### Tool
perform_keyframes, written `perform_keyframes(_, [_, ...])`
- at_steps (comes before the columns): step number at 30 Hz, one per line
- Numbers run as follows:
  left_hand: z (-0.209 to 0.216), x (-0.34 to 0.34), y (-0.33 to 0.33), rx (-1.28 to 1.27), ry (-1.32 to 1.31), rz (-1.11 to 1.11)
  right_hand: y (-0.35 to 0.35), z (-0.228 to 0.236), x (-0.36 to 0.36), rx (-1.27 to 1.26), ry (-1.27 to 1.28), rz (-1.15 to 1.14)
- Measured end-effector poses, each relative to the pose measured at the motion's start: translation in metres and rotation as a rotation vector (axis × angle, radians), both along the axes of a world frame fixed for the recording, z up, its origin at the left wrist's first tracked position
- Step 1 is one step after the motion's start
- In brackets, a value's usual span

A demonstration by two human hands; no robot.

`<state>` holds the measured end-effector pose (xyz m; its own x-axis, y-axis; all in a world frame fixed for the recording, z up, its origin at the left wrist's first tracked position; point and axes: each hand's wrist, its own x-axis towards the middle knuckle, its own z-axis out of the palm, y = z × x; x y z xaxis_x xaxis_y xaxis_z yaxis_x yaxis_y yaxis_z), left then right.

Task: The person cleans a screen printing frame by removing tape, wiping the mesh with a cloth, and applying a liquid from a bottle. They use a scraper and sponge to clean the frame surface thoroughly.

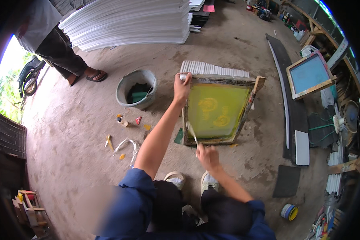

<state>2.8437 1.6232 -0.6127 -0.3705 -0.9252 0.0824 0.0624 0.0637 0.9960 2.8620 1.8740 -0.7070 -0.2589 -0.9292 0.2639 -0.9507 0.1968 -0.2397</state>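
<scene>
Framed screen (218, 110) lying before shoes (209, 182), seemingly half-done

Remotely, I am following the right hand (208, 157) gripping a slim tool (193, 135) at the lower-left mesh (228, 96). Yellow is covering most; the remainder is unclear. Farther, the left hand (182, 89) is clasping a corner (195, 78).

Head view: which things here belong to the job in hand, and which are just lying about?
In use, as far as I can judge:
yellow framed screen, held at its far left corner
thin pale tool, held at the screen's near left

Apparently just lying about:
blue framed screen
large stack of white sheets
dark flat panel
</scene>
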Motion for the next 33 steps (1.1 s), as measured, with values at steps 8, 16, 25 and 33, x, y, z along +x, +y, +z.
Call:
perform_keyframes(8, [-0.106, 0.021, 0.016, -0.293, -0.008, -0.245, 0.02, -0.003, -0.068, -0.111, -0.255, -0.305])
perform_keyframes(16, [-0.181, 0.025, -0.001, -0.025, -0.042, -0.359, 0.006, -0.02, -0.095, -0.099, -0.532, -0.374])
perform_keyframes(25, [-0.173, 0.023, -0.019, -0.373, -0.817, -0.251, -0.011, -0.031, -0.102, -0.105, -0.609, -0.327])
perform_keyframes(33, [-0.111, 0.072, 0.039, -0.201, -0.316, -0.683, -0.042, -0.027, -0.098, -0.1, -1.105, -0.214])
